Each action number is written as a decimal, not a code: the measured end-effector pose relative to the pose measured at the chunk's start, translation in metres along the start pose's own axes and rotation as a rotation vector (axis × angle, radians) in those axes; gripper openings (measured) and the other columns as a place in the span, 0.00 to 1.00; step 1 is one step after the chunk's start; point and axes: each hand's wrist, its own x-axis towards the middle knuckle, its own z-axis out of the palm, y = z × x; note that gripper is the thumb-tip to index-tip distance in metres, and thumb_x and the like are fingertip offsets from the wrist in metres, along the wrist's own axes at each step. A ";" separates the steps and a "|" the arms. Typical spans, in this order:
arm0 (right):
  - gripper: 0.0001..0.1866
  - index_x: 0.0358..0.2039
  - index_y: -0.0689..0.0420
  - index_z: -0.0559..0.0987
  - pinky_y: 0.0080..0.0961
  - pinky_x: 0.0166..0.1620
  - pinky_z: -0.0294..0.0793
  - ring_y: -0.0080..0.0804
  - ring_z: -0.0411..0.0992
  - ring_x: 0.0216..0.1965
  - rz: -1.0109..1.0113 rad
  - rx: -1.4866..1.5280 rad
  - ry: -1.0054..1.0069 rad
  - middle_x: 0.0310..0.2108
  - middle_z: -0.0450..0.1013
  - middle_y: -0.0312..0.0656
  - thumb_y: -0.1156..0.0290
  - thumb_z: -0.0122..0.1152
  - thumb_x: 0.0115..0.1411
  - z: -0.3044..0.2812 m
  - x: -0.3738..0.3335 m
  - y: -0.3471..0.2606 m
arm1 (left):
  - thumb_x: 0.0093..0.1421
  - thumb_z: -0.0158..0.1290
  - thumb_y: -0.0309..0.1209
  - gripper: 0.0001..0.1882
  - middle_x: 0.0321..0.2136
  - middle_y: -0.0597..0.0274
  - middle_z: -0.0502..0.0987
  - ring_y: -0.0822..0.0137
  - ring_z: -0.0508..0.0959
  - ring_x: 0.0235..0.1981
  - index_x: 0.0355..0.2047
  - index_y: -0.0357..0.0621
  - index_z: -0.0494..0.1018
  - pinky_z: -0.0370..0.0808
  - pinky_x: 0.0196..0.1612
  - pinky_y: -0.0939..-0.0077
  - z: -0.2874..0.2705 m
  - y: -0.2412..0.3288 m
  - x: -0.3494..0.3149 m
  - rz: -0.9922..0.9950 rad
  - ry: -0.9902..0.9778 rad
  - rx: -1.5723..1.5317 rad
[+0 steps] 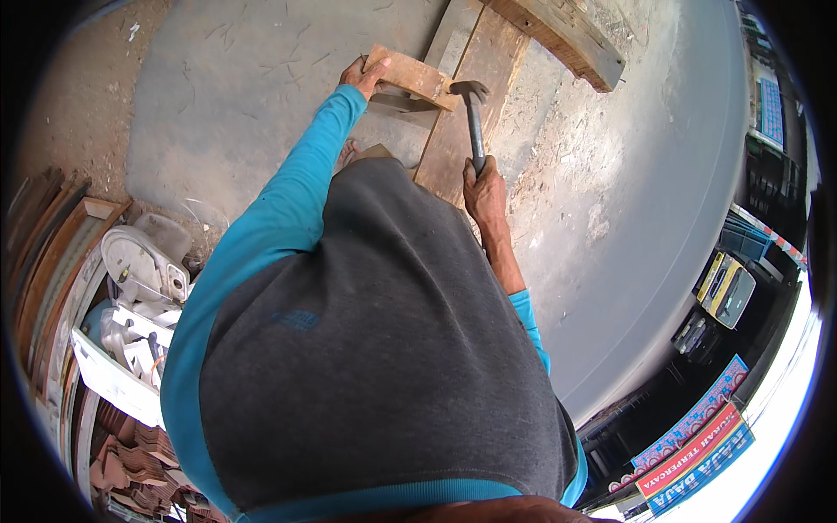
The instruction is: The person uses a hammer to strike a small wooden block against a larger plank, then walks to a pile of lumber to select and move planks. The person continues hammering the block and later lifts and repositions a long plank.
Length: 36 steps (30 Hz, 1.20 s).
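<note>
My left hand (363, 78) grips the left end of a short brown wooden board (410, 73), thumb over its top edge. The board's other end reaches over a long wooden plank (458, 131). My right hand (486, 193) is closed around the handle of a claw hammer (475, 131). Its metal head is at the right end of the short board; whether they touch I cannot tell. Part of my left fingers is hidden behind the board.
A thick timber beam (567, 44) lies across the top. On the left are stacked wooden frames (52, 270), a white plastic box (113, 370) of odds and ends, and roof tiles (131, 462). A road (663, 218) runs along the right, with a yellow vehicle (725, 289) beyond.
</note>
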 end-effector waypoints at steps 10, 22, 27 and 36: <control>0.15 0.31 0.58 0.67 0.24 0.24 0.61 0.20 0.57 0.20 -0.251 0.377 0.335 0.17 0.60 0.33 0.60 0.57 0.67 -0.004 -0.004 -0.008 | 0.57 0.63 0.47 0.42 0.56 0.49 0.67 0.55 0.70 0.57 0.63 0.35 0.59 0.75 0.58 0.60 -0.007 -0.004 0.002 -0.038 0.008 -0.009; 0.19 0.29 0.61 0.69 0.31 0.27 0.66 0.25 0.62 0.22 0.065 0.217 0.074 0.17 0.64 0.40 0.57 0.56 0.67 -0.013 -0.006 -0.015 | 0.54 0.67 0.34 0.33 0.51 0.47 0.72 0.59 0.78 0.47 0.54 0.29 0.66 0.81 0.49 0.67 0.002 -0.002 -0.005 0.022 0.098 -0.091; 0.18 0.29 0.62 0.72 0.33 0.29 0.66 0.28 0.63 0.23 0.125 0.246 0.046 0.19 0.66 0.41 0.58 0.58 0.65 -0.003 -0.002 -0.004 | 0.53 0.67 0.32 0.35 0.50 0.49 0.73 0.60 0.76 0.47 0.57 0.32 0.64 0.75 0.51 0.65 0.019 0.003 -0.008 0.149 0.056 -0.221; 0.18 0.31 0.63 0.73 0.34 0.31 0.67 0.30 0.65 0.25 0.176 0.273 -0.010 0.20 0.67 0.42 0.58 0.59 0.64 -0.013 -0.003 -0.009 | 0.61 0.46 0.66 0.42 0.45 0.54 0.74 0.59 0.75 0.46 0.61 0.43 0.61 0.76 0.49 0.60 0.052 0.053 -0.016 -0.123 0.008 -0.459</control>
